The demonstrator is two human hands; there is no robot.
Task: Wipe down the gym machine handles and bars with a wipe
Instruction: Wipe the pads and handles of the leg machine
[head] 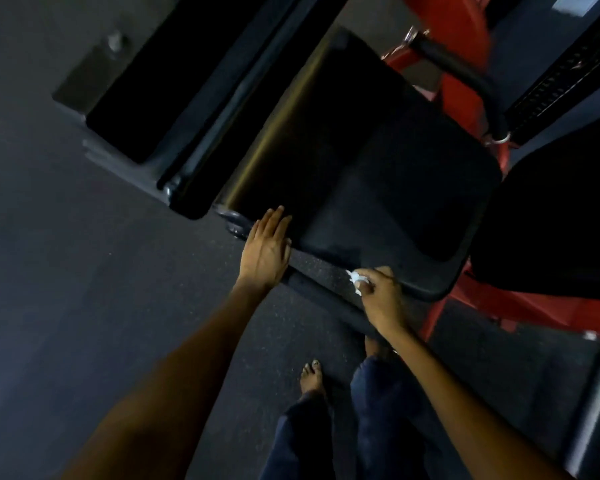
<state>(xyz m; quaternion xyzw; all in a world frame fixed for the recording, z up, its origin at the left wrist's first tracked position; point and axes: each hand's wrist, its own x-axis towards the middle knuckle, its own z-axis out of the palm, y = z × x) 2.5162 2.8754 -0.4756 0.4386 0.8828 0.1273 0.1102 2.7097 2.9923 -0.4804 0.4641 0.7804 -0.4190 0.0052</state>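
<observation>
Half the wipe (pixel 355 279) hides — right hand (pixel 381 296) fingers cover it.

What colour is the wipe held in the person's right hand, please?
White: the wipe, bunched in the right hand, shows best in the head view.

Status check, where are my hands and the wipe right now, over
Left hand flat on black pad corner. Right hand pinching white wipe at pad's near edge. Nothing blocking.
</observation>
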